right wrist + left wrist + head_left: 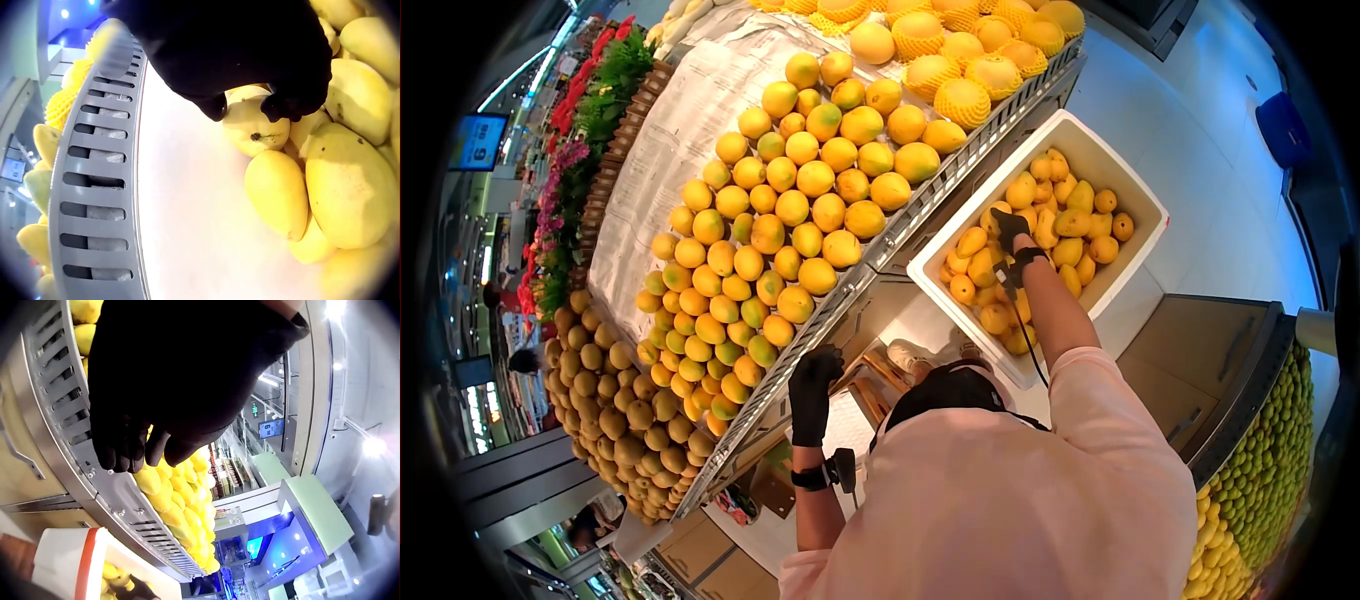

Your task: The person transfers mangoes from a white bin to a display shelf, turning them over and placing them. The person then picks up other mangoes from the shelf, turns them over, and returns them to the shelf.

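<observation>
My right hand [1012, 232], in a black glove, is down in a white foam box [1142, 252] of yellow mangoes [1072, 222]. In the right wrist view its thumb and fingers [284, 106] curl around a mango with a dark spot [253, 134], near the box's pale wall. My left hand [815, 385], also gloved in black, is at the slatted metal edge [878, 250] of the display, beside rows of mangoes [790, 208]. In the left wrist view its fingers [122, 447] bend down over that edge, with no fruit seen in them; the palm side is hidden.
Net-wrapped fruit [962, 100] lies at the display's top, brown round fruit [625, 420] at its lower left. Potted flowers [590, 110] line the far side. Another stand with green fruit [1275, 460] is at the right. A shoe [908, 355] shows on the floor between display and box.
</observation>
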Demonstrator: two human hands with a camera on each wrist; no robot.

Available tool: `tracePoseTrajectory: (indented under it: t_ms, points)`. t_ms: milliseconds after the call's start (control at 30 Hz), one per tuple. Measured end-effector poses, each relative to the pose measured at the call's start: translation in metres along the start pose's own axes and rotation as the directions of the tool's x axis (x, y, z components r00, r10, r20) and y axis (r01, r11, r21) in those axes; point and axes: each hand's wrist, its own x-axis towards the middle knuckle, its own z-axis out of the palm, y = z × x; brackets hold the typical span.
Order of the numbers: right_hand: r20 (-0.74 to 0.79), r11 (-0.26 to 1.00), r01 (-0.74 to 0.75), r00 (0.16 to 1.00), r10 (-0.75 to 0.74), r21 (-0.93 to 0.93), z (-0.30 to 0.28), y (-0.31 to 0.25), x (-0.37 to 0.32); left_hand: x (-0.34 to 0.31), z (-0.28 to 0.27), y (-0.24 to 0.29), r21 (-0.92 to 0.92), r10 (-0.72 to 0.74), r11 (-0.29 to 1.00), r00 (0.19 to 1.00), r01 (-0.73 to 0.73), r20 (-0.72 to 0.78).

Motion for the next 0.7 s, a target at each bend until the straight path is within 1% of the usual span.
tracePoseTrajectory:
  t_ms: [33,167,200,267,333,367,433,467,533,567,633,667,700]
  points:
    - [0.020,0.998,-0.024,1.000,0.023,0.059,-0.002,0.012,0.035,-0.001,-0.003,-0.004,-0.005,0.000,1.000,1.000,0.000,-0.020]
    - [0.170,0.999,0.041,0.985,-0.036,-0.027,0.006,-0.001,0.013,-0.006,-0.009,-0.007,-0.013,-0.043,0.999,0.999,0.042,-0.020]
    - [0.187,0.999,0.020,0.982,-0.015,-0.026,0.006,0.001,0.020,-0.007,-0.010,-0.007,-0.010,-0.038,0.999,0.999,0.037,-0.019]
    - [0.215,1.000,-0.021,0.976,0.025,-0.022,0.004,0.011,0.049,-0.008,-0.007,-0.006,-0.006,-0.028,1.000,1.000,0.028,-0.010]
    - [0.150,1.000,0.007,0.989,-0.005,-0.010,0.005,0.017,0.057,-0.006,-0.004,-0.007,-0.012,-0.035,0.999,0.999,0.035,0.002]
    - [0.118,1.000,0.024,0.993,-0.023,-0.002,0.005,0.018,0.062,-0.005,-0.002,-0.007,-0.014,-0.035,0.999,0.999,0.035,0.008]
    - [0.224,0.968,0.192,0.962,-0.154,-0.162,-0.006,0.019,0.056,-0.004,0.000,-0.005,0.003,-0.028,1.000,0.999,0.028,0.044]
    - [0.235,0.963,0.231,0.953,-0.194,-0.142,-0.011,0.022,0.053,-0.002,0.001,-0.004,0.013,-0.024,1.000,0.998,0.023,0.063]
    - [0.255,0.947,0.305,0.928,-0.272,-0.100,-0.020,0.019,0.024,0.000,-0.002,-0.004,-0.003,-0.045,0.999,0.997,0.046,0.059]
    - [0.248,0.966,0.258,0.936,-0.251,0.002,-0.021,0.014,0.005,0.002,-0.002,-0.001,0.000,-0.043,0.999,0.997,0.043,0.058]
    - [0.254,0.862,0.502,0.844,-0.472,-0.067,-0.031,0.022,-0.007,0.004,0.000,0.001,0.010,-0.035,0.999,0.997,0.034,0.062]
    - [0.310,0.638,0.736,0.675,-0.670,-0.225,-0.039,0.024,-0.013,0.006,0.001,0.001,0.016,-0.026,1.000,0.998,0.025,0.065]
    - [0.349,0.591,0.774,0.631,-0.692,-0.228,-0.043,0.025,-0.019,0.008,0.002,0.001,0.023,-0.019,1.000,0.997,0.017,0.069]
